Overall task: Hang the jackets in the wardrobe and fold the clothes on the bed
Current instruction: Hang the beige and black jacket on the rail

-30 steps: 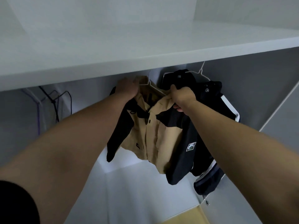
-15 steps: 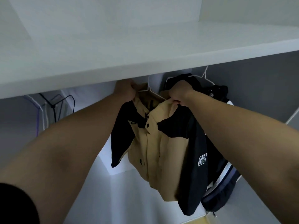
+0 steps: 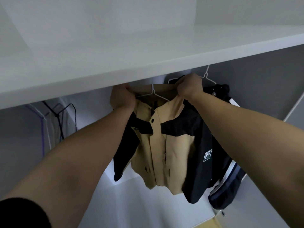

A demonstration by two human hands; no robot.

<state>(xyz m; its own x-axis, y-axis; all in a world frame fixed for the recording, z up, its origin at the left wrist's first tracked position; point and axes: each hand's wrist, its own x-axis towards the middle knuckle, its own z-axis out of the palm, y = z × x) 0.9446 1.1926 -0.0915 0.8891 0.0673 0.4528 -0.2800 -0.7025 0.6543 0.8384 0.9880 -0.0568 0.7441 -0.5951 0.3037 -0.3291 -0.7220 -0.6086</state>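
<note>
- Under the left part of the white wardrobe shelf [image 3: 148,51] we see spare hangers [image 3: 57,116] hanging bare. One is clear with a purple edge and the others are black wire.
- Our left hand [image 3: 122,97] reaches up to just under the shelf's front edge, near its middle. Its fingers are curled tight round the left shoulder and collar of the tan-and-black jacket [image 3: 164,150], gripping the cloth.
- Between our two hands, right below the shelf edge, a white wire hanger [image 3: 153,94] sits inside the jacket's collar. Its hook runs up behind the shelf edge, so we cannot tell whether it rests on a rail.
- The jacket hangs below the shelf with its front towards us. It has a black snap near the collar and a black sleeve on each side.
- Our right hand [image 3: 189,88] is also just under the shelf edge, right of that hanger. Its fingers are bunched round the jacket's right shoulder in a closed grip.
- Further right under the shelf, a black jacket with white stripes [image 3: 222,171] hangs on a second white hanger [image 3: 206,74]. It sits partly behind the tan-and-black jacket's right sleeve.
</note>
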